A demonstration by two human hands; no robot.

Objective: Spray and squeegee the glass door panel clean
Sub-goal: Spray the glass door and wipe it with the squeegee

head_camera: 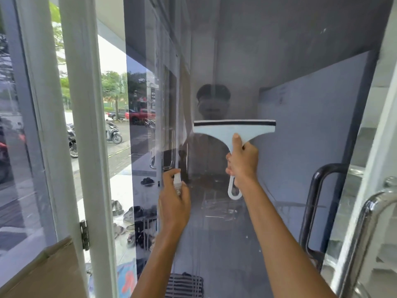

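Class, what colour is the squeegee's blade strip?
Black, on the pale blue plastic squeegee; head view.

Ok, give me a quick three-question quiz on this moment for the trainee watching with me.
1. Multiple choice: which hand grips the squeegee by its handle? A) left B) right C) both
2. True or false: the squeegee's black blade is at the bottom, pointing to the floor.
3. Fill in: the left hand holds a small white ____ in front of the glass door panel.

Key
1. B, the right hand.
2. False: the blade runs level along the top, above the handle.
3. spray bottle
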